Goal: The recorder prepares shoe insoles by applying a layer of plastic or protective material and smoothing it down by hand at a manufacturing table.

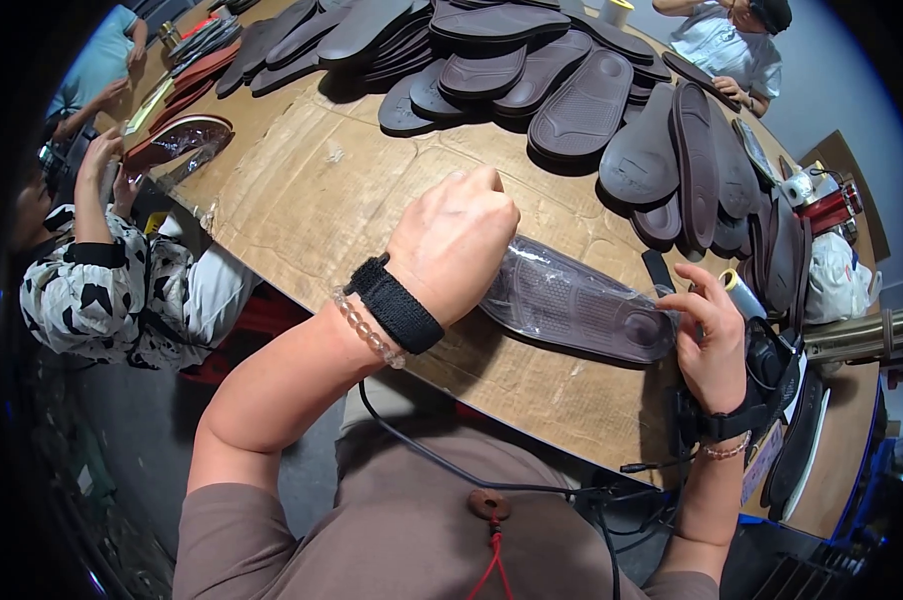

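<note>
A dark brown shoe sole [582,305] under wrinkled clear plastic film [542,275] lies slantwise on the cardboard-covered table before me. Over its left end, my left hand [457,235] is closed in a fist, where the film runs up beneath it. The fingertips are hidden, so the grip itself does not show. At the rounded right end, my right hand [707,335] has its fingers bent and apart, the tips touching or close to the film's edge. Both wrists wear black straps and bead bracelets.
Piles of brown soles [582,105] cover the table's far side. Right of me stand a metal cylinder [857,338], a white bag [837,280] and a tape roll [742,295]. A cable [402,425] crosses my front. Co-workers sit left and far right; one handles a film-wrapped sole [187,140].
</note>
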`<state>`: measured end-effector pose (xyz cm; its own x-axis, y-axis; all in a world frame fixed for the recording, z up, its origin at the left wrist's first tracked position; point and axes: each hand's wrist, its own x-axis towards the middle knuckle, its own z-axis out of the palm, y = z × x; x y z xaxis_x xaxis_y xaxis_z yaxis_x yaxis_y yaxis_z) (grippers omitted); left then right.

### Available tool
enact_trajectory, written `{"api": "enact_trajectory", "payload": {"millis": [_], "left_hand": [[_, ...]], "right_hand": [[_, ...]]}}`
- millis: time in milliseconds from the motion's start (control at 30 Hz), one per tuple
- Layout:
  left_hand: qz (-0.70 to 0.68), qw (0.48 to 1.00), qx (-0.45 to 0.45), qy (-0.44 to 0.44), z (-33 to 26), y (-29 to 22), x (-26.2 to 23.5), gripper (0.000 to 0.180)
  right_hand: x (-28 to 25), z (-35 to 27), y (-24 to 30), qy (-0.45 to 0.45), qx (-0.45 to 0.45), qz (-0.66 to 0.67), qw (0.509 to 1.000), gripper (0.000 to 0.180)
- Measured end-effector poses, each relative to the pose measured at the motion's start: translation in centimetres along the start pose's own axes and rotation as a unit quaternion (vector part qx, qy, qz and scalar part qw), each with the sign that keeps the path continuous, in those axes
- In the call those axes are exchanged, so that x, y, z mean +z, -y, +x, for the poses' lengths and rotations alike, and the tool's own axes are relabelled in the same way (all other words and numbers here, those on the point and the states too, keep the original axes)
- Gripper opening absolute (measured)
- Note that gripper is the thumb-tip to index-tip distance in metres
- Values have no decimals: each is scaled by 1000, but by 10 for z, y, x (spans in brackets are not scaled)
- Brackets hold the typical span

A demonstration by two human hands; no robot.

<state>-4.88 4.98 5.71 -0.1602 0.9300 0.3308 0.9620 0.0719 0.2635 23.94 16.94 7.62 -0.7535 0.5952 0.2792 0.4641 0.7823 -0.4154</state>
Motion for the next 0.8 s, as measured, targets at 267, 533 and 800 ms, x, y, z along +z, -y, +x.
{"api": "enact_trajectory", "payload": {"millis": [267,533,800], "left_hand": [[-30,999,2,-21,0,-7,-4,13],[-76,994,-15,-72,4,-2,2,15],[-121,986,-20,-117,4,-5,5,18]], "right_hand": [[5,-3,6,-14,2,-36,999,25],[19,-1,6,-85,63,-4,994,26],[23,-2,0,-147,111,-1,983,11]]}}
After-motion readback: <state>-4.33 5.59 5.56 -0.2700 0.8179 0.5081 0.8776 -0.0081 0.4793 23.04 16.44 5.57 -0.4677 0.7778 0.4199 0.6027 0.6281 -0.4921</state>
